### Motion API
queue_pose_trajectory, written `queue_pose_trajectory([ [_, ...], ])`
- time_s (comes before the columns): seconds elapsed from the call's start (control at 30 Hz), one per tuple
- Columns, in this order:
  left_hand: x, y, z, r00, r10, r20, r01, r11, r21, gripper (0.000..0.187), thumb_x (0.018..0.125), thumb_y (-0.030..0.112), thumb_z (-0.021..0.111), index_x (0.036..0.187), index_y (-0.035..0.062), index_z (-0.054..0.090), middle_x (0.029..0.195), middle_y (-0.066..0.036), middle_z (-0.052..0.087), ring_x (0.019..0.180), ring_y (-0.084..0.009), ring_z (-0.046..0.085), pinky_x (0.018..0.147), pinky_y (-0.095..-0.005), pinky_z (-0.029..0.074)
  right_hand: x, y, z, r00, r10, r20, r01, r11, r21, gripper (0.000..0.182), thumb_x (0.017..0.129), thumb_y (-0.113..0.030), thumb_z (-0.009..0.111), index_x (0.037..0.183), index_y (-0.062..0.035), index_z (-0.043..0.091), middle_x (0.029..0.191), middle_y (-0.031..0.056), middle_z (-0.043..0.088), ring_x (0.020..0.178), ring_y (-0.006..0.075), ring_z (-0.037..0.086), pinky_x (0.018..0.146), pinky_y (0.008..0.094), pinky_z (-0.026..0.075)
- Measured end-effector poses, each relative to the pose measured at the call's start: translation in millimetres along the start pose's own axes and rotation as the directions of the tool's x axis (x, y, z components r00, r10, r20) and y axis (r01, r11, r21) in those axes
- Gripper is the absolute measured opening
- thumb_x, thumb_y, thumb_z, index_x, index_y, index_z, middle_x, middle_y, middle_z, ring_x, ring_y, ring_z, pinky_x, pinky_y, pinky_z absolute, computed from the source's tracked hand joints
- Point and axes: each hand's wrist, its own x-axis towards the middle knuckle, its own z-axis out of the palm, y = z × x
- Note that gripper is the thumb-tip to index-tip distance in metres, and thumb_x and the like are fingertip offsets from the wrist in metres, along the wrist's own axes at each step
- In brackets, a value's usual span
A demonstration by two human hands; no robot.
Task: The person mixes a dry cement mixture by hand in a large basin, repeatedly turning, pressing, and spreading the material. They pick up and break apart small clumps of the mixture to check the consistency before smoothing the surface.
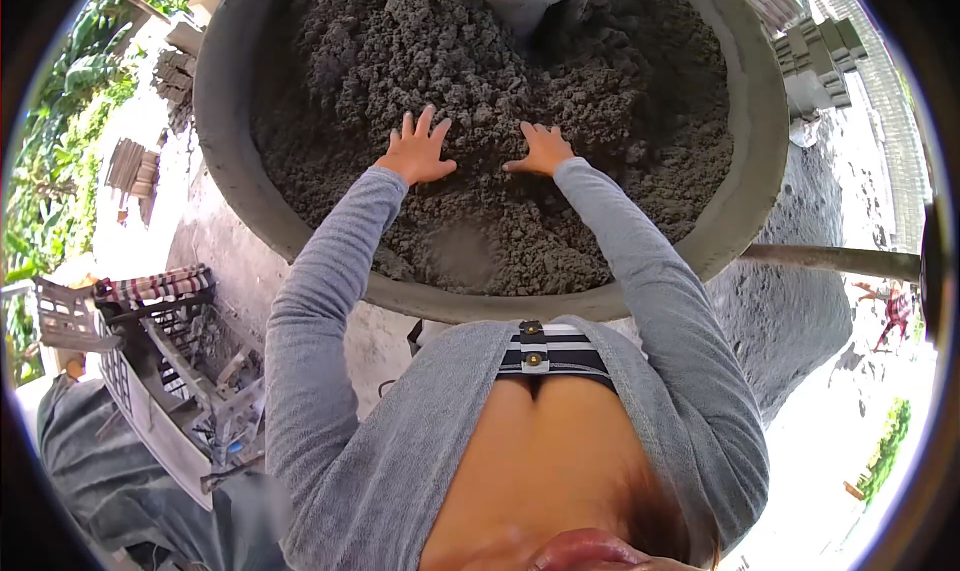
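Note:
A large round grey tub (pixel 232 151) holds dark, crumbly, damp-looking material (pixel 440 61). Over the middle of this material is my left hand (pixel 418 153), palm down, its fingers spread and nothing held in them. To its right, my right hand (pixel 540 151) is also palm down with fingers apart and empty. The two hands are separate, and whether their palms touch the material cannot be made out. A grey, caked central piece (pixel 520 1) rises from the tub at the top of the view.
A wooden pole (pixel 835 260) extends right from the tub's side. At lower left stands a broken plastic crate (pixel 160 441) with scraps inside, near a dark tarp (pixel 110 481). Stacked blocks (pixel 815 56) are at upper right, a grey mound (pixel 780 321) below them. Stacked pieces (pixel 132 169) lie left.

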Motion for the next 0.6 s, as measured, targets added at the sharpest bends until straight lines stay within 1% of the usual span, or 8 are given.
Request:
queue_pose_trajectory([
  [0.03, -0.1, 0.8, 0.4, 1.0, 0.003, -0.007, -0.003, 1.0, -0.004, 0.077, 0.087, 0.048, 0.057, 0.149, 0.0179, 0.023, 0.156, -0.015, 0.005, 0.141, -0.0462, 0.006, 0.11, -0.0609, 0.021, -5.6, 5.0, -0.3, 0.999, -0.039, 0.002, 0.039, 0.999, 0.003, 0.103, 0.068, -0.056, 0.077, 0.145, -0.0099, 0.028, 0.139, 0.0179, 0.044, 0.127, 0.0436, 0.038, 0.104, 0.0524, 0.037],
  [0.2, 3.1, -6.1, -7.4, 0.991, -0.003, -0.136, 0.001, 1.0, -0.009, 0.074, 0.088, 0.048, 0.056, 0.148, 0.0182, 0.025, 0.157, -0.015, 0.004, 0.141, -0.0471, 0.006, 0.109, -0.0627, 0.021, -24.3, 26.0, 26.5, 0.992, -0.09, 0.091, 0.107, 0.973, -0.205, 0.094, 0.072, -0.038, 0.079, 0.139, 0.0026, 0.027, 0.129, 0.0251, 0.05, 0.116, 0.0447, 0.05, 0.098, 0.0477, 0.043],
  [0.3, 2.3, -17.8, -16.1, 0.936, -0.06, -0.348, 0.037, 0.997, -0.071, 0.072, 0.088, 0.046, 0.056, 0.147, 0.0169, 0.028, 0.156, -0.014, 0.005, 0.141, -0.046, 0.007, 0.11, -0.0604, 0.021, -36.3, 32.6, 42.6, 0.976, 0.014, 0.216, 0.036, 0.973, -0.228, 0.086, 0.074, -0.03, 0.078, 0.137, 0.0059, 0.03, 0.127, 0.0271, 0.052, 0.114, 0.0421, 0.053, 0.095, 0.0465, 0.046],
  [0.4, -2.9, -34.7, -26.5, 0.884, -0.151, -0.442, 0.048, 0.971, -0.236, 0.07, 0.086, 0.045, 0.057, 0.144, 0.0133, 0.034, 0.155, -0.017, 0.009, 0.141, -0.0479, 0.008, 0.11, -0.061, 0.02, -30.8, 31.2, 34.2, 0.925, 0.066, 0.374, 0.058, 0.948, -0.312, 0.069, 0.077, -0.025, 0.075, 0.131, 0.0036, 0.043, 0.126, 0.0267, 0.054, 0.11, 0.0394, 0.057, 0.09, 0.0449, 0.049],
  [0.47, -5.9, -42.6, -31.1, 0.863, -0.205, -0.462, 0.078, 0.957, -0.279, 0.067, 0.086, 0.044, 0.057, 0.142, 0.0119, 0.037, 0.155, -0.017, 0.01, 0.14, -0.0481, 0.009, 0.11, -0.0602, 0.019, -39.7, 10.0, -12.9, 0.856, -0.062, 0.513, 0.259, 0.911, -0.322, 0.049, 0.078, -0.022, 0.073, 0.119, -0.0001, 0.058, 0.122, 0.0237, 0.058, 0.107, 0.0346, 0.06, 0.087, 0.0414, 0.051],
  [0.5, -7.8, -46.6, -33.1, 0.833, -0.233, -0.502, 0.077, 0.947, -0.311, 0.066, 0.086, 0.043, 0.057, 0.141, 0.0116, 0.038, 0.155, -0.018, 0.01, 0.14, -0.0481, 0.009, 0.11, -0.06, 0.019, -48.3, 4.9, -33.5, 0.877, -0.198, 0.438, 0.273, 0.955, -0.116, 0.033, 0.081, -0.019, 0.07, 0.108, -0.0008, 0.065, 0.111, 0.0173, 0.065, 0.101, 0.0305, 0.063, 0.082, 0.0395, 0.051],
  [0.53, -10.0, -52.4, -35.1, 0.799, -0.263, -0.54, 0.074, 0.936, -0.345, 0.065, 0.086, 0.043, 0.057, 0.141, 0.0114, 0.04, 0.154, -0.018, 0.011, 0.14, -0.0481, 0.01, 0.11, -0.0598, 0.02, -55.5, -4.3, -52.9, 0.876, -0.208, 0.435, 0.287, 0.95, -0.123, 0.033, 0.081, -0.019, 0.07, 0.108, -0.0008, 0.065, 0.111, 0.0173, 0.065, 0.101, 0.0305, 0.063, 0.082, 0.0395, 0.051],
  [0.6, -10.4, -61.2, -37.6, 0.744, -0.294, -0.6, 0.094, 0.935, -0.341, 0.063, 0.086, 0.042, 0.057, 0.139, 0.0106, 0.042, 0.153, -0.019, 0.013, 0.14, -0.0481, 0.012, 0.11, -0.0593, 0.021, -68.6, -18.8, -85.5, 0.898, -0.423, 0.121, 0.394, 0.895, 0.21, 0.031, 0.084, -0.017, 0.066, 0.111, -0.0016, 0.064, 0.105, 0.0184, 0.067, 0.094, 0.0305, 0.064, 0.077, 0.0413, 0.05],
])
